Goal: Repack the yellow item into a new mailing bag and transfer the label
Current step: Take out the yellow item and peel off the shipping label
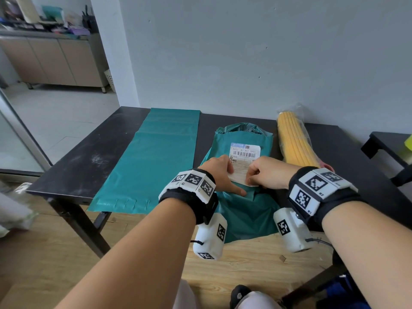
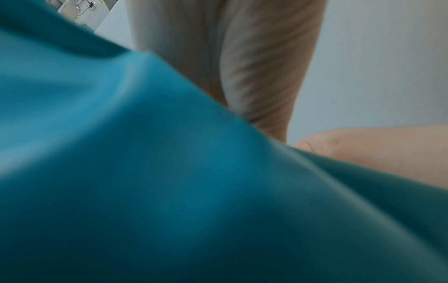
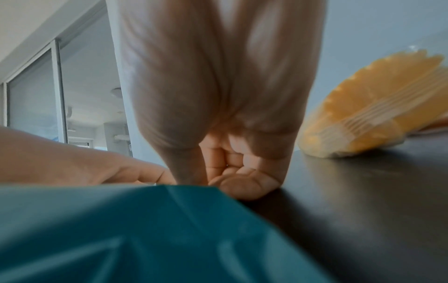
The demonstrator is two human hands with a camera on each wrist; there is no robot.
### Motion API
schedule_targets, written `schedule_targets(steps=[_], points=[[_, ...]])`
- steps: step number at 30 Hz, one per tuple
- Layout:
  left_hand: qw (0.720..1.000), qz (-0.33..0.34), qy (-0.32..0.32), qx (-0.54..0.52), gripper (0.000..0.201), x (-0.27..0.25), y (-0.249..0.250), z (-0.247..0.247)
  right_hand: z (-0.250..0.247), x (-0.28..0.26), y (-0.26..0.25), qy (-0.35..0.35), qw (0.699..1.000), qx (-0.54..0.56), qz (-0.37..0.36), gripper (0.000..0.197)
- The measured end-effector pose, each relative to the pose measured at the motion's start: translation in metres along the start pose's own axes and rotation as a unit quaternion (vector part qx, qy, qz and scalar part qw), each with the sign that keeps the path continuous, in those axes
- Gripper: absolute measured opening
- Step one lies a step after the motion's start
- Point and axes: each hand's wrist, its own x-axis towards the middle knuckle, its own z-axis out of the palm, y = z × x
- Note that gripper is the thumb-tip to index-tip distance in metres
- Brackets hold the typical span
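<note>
1. The step in hand appears to be peeling the shipping label (image 1: pixel 244 160) off the old teal mailing bag (image 1: pixel 243 197); the label's near edge looks lifted from the bag, while its far part with the barcode lies flat on it.
2. The left hand (image 1: pixel 219 175) rests on the old bag at the label's near left corner, thumb stretched flat along the bag just below the label; the other fingers are hidden, so I cannot tell whether they pinch the paper.
3. The right hand (image 1: pixel 267 173) has its fingers curled at the label's near right edge and seems to pinch it; the right wrist view shows curled fingers (image 3: pixel 232 168) low against the dark surface (image 1: pixel 84 157).
4. Next move, as I judge it: a slow, even pull away from the bag, holding the plastic down, so the paper does not tear.
5. Containers: the old bag lies crumpled, its far mouth open, apparently empty; a new teal bag (image 1: pixel 153 161) lies flat to its left, holding nothing visible.
6. The yellow item (image 1: pixel 295 141), in clear wrap, lies on the surface right of the old bag, outside both bags.
</note>
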Motion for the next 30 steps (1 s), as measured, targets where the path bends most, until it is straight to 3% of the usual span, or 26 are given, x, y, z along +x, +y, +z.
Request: schedule_targets(steps=[6, 21, 25, 28, 30], points=[[1.000, -0.006, -0.006, 0.000, 0.068, 0.000, 0.001, -0.001, -0.004, -0.009, 0.011, -0.021, 0.995, 0.096, -0.009, 0.013], [1.000, -0.003, -0.030, -0.001, 0.064, 0.001, 0.000, -0.006, -0.004, -0.002, 0.009, -0.014, 0.997, 0.073, 0.033, 0.007], [0.998, -0.010, -0.048, -0.035, 0.070, 0.002, -0.003, -0.013, -0.015, -0.008, 0.009, -0.021, 0.995, 0.090, 0.032, 0.047], [0.998, -0.009, -0.050, -0.038, 0.078, 0.003, -0.004, -0.015, -0.016, -0.007, 0.000, 0.037, 0.998, 0.048, -0.019, 0.033], [0.998, -0.005, -0.052, -0.037, 0.080, 0.003, -0.005, -0.017, -0.012, -0.001, -0.012, 0.039, 0.998, 0.032, -0.048, 0.021]])
